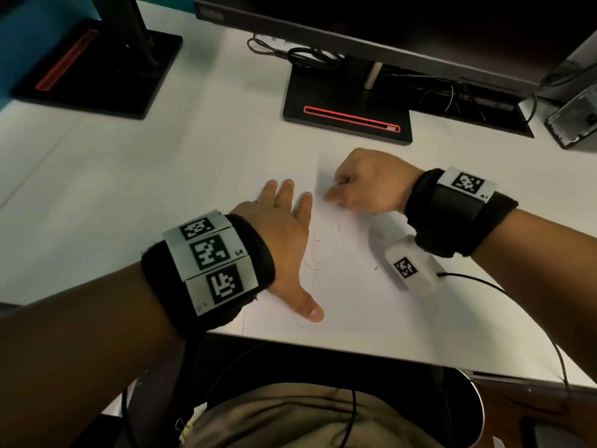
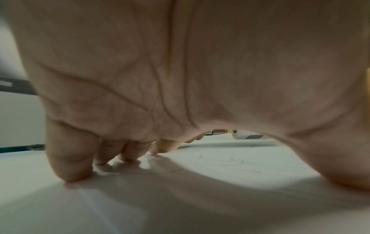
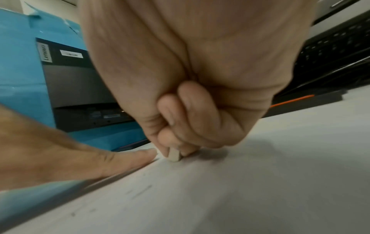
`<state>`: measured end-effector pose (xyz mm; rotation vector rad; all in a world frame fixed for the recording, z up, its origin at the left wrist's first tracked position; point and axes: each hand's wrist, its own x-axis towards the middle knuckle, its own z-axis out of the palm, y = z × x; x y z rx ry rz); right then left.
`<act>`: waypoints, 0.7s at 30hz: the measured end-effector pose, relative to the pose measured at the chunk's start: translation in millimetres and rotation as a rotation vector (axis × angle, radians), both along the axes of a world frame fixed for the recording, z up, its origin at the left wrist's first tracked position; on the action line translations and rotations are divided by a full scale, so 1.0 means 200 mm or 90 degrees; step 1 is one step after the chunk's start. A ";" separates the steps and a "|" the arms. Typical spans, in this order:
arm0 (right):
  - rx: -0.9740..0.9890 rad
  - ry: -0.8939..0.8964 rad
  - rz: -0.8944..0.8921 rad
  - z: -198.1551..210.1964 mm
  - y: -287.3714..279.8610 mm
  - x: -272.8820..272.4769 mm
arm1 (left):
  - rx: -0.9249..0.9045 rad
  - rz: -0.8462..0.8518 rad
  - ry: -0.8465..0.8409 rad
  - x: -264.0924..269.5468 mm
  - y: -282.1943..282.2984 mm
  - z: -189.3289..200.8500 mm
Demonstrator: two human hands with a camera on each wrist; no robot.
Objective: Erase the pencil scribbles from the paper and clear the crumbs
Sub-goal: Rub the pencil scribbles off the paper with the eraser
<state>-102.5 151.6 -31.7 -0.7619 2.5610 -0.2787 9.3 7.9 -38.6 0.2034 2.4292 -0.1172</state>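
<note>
A white sheet of paper lies on the desk near its front edge, with faint pencil scribbles down its left part. My left hand lies flat on the paper's left side, fingers straight and spread, pressing it down. My right hand is curled over the paper's far part and pinches a small pale eraser, whose tip touches the sheet close to my left hand's fingertips. The eraser is hidden in the head view. A few dark crumbs lie on the paper.
A black monitor stand with a red-rimmed slot stands just behind the paper, cables behind it. A second stand is at the far left, a dark device at the far right. The desk's front edge runs close below the paper.
</note>
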 end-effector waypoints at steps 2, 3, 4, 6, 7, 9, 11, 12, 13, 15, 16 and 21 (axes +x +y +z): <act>0.004 -0.003 0.034 -0.01 -0.01 0.05 | 0.003 0.000 0.007 0.00 0.00 0.00; 0.001 -0.019 0.056 -0.03 -0.02 0.09 | 0.006 0.001 0.010 0.01 0.00 0.00; -0.001 -0.039 0.064 -0.04 -0.02 0.11 | 0.008 0.001 0.012 0.00 0.00 0.00; -0.002 -0.049 0.037 -0.03 0.00 0.08 | 0.008 -0.001 0.010 0.01 -0.01 0.00; -0.003 -0.031 0.013 -0.01 0.00 0.04 | 0.005 -0.002 0.009 0.01 -0.01 0.00; -0.002 0.003 -0.016 0.00 0.00 0.00 | 0.005 -0.003 0.005 0.01 -0.01 0.00; 0.006 -0.002 0.017 -0.01 -0.02 0.04 | 0.009 0.000 0.005 0.00 -0.01 0.00; 0.005 -0.017 0.042 -0.03 -0.03 0.08 | 0.011 0.003 0.006 0.00 -0.01 0.00; 0.002 -0.034 0.052 -0.03 -0.04 0.09 | 0.012 0.005 0.006 0.00 -0.01 0.00; -0.001 -0.039 0.020 -0.02 -0.03 0.05 | 0.013 0.008 -0.001 0.00 -0.01 0.00; -0.007 -0.023 -0.004 -0.01 -0.03 0.01 | 0.011 0.009 -0.002 0.00 -0.01 0.00; 0.013 -0.008 0.049 -0.02 -0.07 0.05 | 0.018 0.006 0.004 0.00 -0.02 0.00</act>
